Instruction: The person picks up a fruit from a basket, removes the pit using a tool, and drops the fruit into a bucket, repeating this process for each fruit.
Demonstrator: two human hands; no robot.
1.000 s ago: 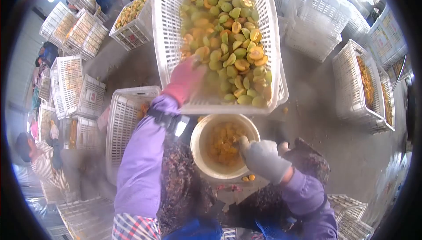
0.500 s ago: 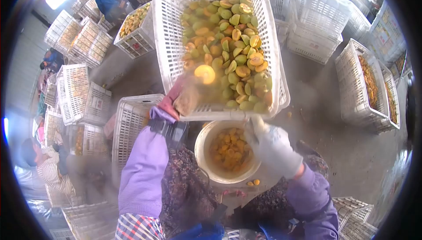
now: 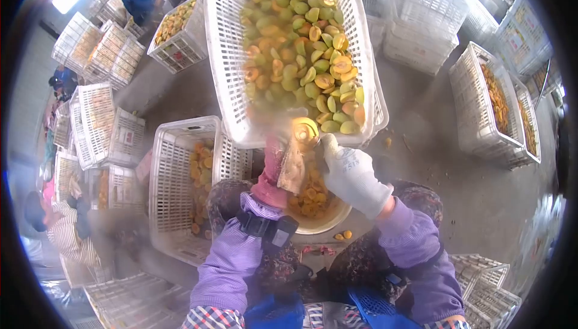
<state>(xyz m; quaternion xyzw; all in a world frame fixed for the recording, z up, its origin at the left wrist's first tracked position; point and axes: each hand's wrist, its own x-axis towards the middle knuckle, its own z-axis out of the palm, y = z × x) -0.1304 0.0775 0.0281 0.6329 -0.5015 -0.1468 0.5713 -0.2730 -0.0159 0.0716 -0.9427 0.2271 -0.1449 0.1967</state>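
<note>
The left hand (image 3: 278, 171) grips a fruit half (image 3: 304, 130) in closed fingers. The right hand (image 3: 354, 175), fingers curled, is just beside it; whether it holds anything I cannot tell. Beneath both is a bucket (image 3: 344, 213).

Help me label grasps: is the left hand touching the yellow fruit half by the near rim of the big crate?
Touching. The head view shows the fruit half resting directly against the finger end of the gloved left hand.
</note>
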